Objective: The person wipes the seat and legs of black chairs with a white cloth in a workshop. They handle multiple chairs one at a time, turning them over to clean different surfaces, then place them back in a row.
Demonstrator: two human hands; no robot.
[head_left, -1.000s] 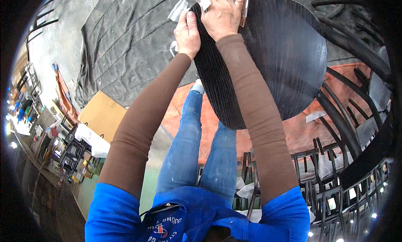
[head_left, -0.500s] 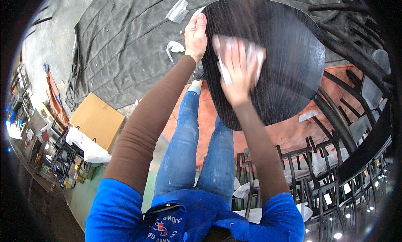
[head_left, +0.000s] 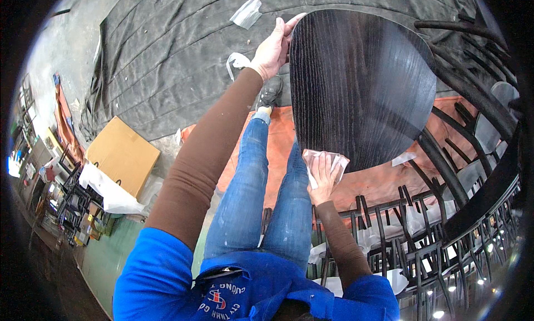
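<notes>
A black, wood-grained chair seat [head_left: 364,87] with rounded edges is tilted up in front of me. My left hand [head_left: 272,50] grips its far left edge, thumb showing, the other fingers partly hidden behind the rim. At the near left corner my right hand [head_left: 322,176] presses a thin white cloth [head_left: 337,162] against the seat, its fingers laid over the cloth. What supports the seat from below is hidden.
Black chair frames [head_left: 445,171] crowd the right side, close to the seat. A dark grey sheet [head_left: 178,54] covers the floor ahead, with an orange sheet [head_left: 278,148] nearer. To the left lies a cardboard box [head_left: 123,154]. White scraps [head_left: 247,14] lie on the grey sheet.
My right hand has slid the cloth from the seat's upper left area down to its near edge. The seat has shifted slightly right and nearer, with my left hand still at its edge.
</notes>
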